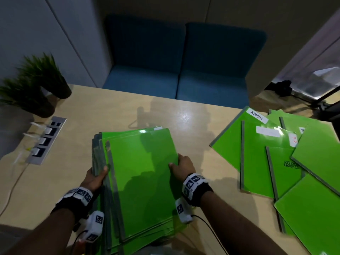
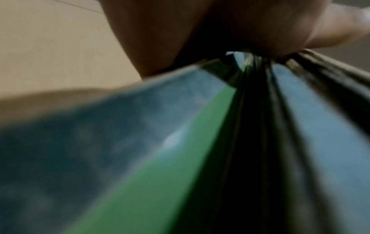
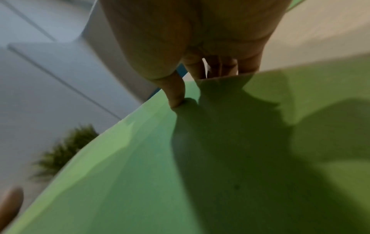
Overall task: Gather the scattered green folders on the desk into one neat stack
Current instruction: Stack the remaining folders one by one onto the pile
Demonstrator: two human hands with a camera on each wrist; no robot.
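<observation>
From the head view, a stack of green folders (image 1: 139,173) sits between both hands near the front of the pale wood-grain desk (image 1: 193,122). The covers are glossy plastic, flat rectangles with grey spine strips along their left edges; the spines are fanned slightly, not flush. The left hand (image 1: 94,178) grips the spine side, thumb lying on top and fingers tucked underneath. The right hand (image 1: 183,165) pinches the stack's right edge, thumb on the top cover, fingers curled below. More green folders (image 1: 276,162) lie loose and overlapping at the right of the desk, one bearing a white label reading "ADMIN" (image 1: 257,115). At the left are two spiky potted plants (image 1: 36,83) and a brushed-metal socket strip (image 1: 46,140) set into the desk. Beyond the far edge stands a blue upholstered sofa (image 1: 176,74).

In the left wrist view, blurred, the left hand (image 2: 200,31) clamps several layered folder edges (image 2: 260,110): dark spine bands, a green wedge and bluish translucent sheets converge under the palm.

In the right wrist view, the right hand's thumb tip (image 3: 176,95) presses on the smooth green top cover (image 3: 140,174), while the fingers (image 3: 220,66) disappear under its edge. The hand's shadow falls across the sheen. A plant (image 3: 66,150) shows as a blur behind.
</observation>
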